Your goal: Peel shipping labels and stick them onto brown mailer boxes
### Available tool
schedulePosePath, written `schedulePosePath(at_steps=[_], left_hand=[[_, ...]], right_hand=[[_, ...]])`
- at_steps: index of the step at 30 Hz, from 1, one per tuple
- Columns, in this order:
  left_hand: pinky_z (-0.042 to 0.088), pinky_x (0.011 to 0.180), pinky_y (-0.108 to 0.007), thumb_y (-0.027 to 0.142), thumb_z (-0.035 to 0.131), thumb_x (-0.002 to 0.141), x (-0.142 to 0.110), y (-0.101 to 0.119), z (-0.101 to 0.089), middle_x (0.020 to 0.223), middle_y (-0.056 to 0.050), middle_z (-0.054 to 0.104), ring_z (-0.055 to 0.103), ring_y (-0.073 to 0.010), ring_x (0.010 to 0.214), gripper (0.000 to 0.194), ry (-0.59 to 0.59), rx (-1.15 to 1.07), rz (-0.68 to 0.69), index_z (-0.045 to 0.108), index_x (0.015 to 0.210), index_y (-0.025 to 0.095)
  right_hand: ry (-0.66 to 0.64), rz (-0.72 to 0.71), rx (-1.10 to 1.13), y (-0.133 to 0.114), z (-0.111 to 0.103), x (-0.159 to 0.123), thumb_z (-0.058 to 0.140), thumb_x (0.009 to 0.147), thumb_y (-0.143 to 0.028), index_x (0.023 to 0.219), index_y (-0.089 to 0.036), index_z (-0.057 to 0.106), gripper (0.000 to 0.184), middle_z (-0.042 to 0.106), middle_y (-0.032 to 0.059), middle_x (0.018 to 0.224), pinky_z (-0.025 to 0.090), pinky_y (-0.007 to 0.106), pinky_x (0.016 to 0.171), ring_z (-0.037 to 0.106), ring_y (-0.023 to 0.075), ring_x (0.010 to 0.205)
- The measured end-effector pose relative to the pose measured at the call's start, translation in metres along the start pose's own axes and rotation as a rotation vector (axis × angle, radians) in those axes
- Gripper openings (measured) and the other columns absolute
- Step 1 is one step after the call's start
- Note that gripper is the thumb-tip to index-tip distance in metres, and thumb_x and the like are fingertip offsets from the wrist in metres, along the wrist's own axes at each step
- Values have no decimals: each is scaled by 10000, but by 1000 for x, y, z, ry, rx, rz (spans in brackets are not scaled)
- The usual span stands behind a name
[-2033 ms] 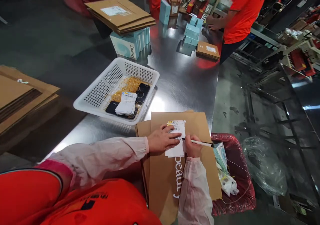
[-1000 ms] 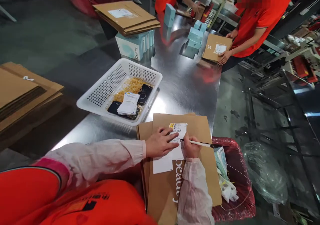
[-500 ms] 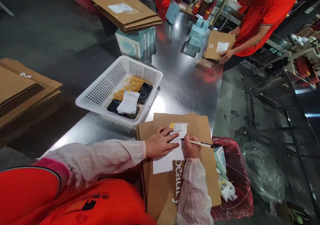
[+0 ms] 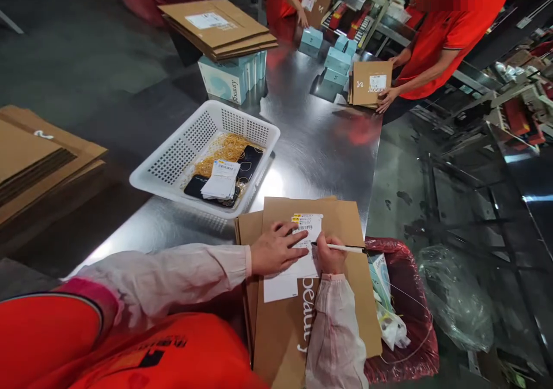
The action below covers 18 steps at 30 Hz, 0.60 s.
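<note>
Neat marking likely needed the left hand point(image 4: 277, 249), spread and unclenched, to pin the labels point(image 4: 313, 231) flat while the right hand point(image 4: 330, 255) gripped the pen point(image 4: 349, 248) near its tip.

Far teal box point(image 4: 310, 42) apparently no longer upright

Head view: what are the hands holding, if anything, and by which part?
Right hand grips the pen near its tip. Left hand lies spread on the label, with no visible grip.
</note>
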<state>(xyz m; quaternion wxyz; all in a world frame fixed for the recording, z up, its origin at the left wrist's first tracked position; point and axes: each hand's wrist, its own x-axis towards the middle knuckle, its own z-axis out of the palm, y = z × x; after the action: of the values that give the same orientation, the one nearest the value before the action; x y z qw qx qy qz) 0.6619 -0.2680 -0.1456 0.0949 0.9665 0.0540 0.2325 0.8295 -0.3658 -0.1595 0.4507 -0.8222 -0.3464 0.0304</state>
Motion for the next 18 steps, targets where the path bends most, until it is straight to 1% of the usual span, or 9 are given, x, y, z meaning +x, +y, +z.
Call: schedulePosePath(at_steps=[3, 8, 11, 18], left_hand=[[292, 887, -444, 377, 500, 932, 0, 0, 1, 1316, -12, 591, 444, -288, 1170, 240, 4, -1, 0, 657, 1109, 340], [293, 877, -447, 379, 513, 922, -1, 0, 2, 1316, -13, 591, 439, -295, 1175, 241, -8, 1, 0, 656, 1114, 344], [293, 873, -450, 377, 502, 928, -1, 0, 1, 1315, -14, 592, 444, -298, 1172, 244, -7, -1, -2, 656, 1114, 344], [293, 879, -444, 375, 502, 927, -1, 0, 1, 1309, -16, 593, 445, -293, 1162, 241, 3, -4, -1, 657, 1109, 341]], right_hand=[[13, 16, 29, -2, 0, -1, 545, 764, -496, 419, -211, 418, 466, 433, -35, 396, 327, 240, 446, 379, 91, 406], [-34, -13, 33, -8, -3, 0, 528, 765, -484, 405, -215, 385, 471, 402, -41, 385, 312, 244, 446, 361, 89, 399], [-9, -4, 29, -10, -4, 1, 516, 769, -461, 407, -220, 338, 471, 383, -46, 390, 300, 244, 444, 351, 87, 400], [-22, -25, 49, -10, -5, 1, 529, 748, -439, 407, -223, 332, 449, 350, -55, 386, 299, 248, 447, 328, 88, 399]])
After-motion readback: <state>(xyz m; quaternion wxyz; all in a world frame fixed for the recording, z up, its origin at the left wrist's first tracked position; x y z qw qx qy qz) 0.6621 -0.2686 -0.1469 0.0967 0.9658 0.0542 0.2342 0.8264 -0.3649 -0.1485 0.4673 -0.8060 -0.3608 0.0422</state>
